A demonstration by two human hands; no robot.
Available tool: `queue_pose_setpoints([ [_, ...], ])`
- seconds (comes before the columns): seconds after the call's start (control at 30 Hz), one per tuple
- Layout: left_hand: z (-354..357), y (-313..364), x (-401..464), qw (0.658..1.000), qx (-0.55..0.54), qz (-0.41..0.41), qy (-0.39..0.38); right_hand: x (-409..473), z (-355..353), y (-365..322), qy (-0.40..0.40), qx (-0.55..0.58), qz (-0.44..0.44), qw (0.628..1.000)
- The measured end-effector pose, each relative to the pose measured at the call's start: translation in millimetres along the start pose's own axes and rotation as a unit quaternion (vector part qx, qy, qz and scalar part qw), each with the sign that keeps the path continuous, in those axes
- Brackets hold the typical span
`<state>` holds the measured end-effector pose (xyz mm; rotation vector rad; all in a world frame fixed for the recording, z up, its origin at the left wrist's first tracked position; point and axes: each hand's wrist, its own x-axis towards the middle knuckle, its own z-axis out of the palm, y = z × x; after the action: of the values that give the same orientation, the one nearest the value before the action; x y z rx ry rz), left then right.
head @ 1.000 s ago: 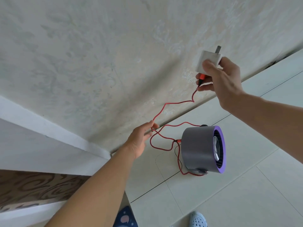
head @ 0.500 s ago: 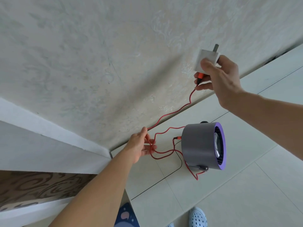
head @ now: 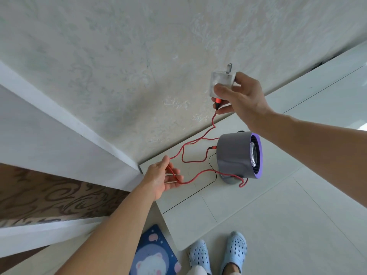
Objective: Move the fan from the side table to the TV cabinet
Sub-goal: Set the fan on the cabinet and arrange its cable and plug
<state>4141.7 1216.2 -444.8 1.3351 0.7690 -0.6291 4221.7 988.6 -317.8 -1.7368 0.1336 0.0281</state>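
A small grey fan with a purple front ring stands upright on the pale cabinet top, its front facing right. A red cable runs from the fan's back in loose loops to a white plug adapter. My right hand grips the adapter above the fan, close to the wall, prongs pointing up. Left of the fan, my left hand rests low over the top with the red cable running between its fingers.
A textured pale wall rises behind the cabinet top. A white ledge and a brown patterned panel lie to the left. Below are a dark blue mat with a bear print and my feet in light blue clogs.
My left hand has moved down and left along the red cable, pulling its loops wider. My right hand has held the adapter nearly still. The fan has stayed in place.
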Motion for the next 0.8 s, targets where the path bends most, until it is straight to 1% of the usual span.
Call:
queue_pose_setpoints([
  [0.17, -5, -4, -40, 0.997, 0.023, 0.066, -0.011, -24, -11, -23, -0.002, 0.001, -0.007, 1.000],
  [0.33, 5, -10, -89, 0.994, 0.045, 0.099, -0.030, -61, -45, -40, -0.001, 0.024, -0.002, 1.000],
  [0.6, 55, -23, -145, 0.987, 0.100, 0.114, -0.051, -119, -108, -51, 0.041, 0.022, 0.012, 0.999],
  [0.73, 87, -23, -170, 0.983, 0.103, 0.127, -0.081, -139, -126, -63, 0.067, -0.017, -0.005, 0.998],
  [0.8, 109, -24, -186, 0.981, 0.094, 0.134, -0.101, -149, -135, -71, 0.068, -0.037, -0.025, 0.997],
])
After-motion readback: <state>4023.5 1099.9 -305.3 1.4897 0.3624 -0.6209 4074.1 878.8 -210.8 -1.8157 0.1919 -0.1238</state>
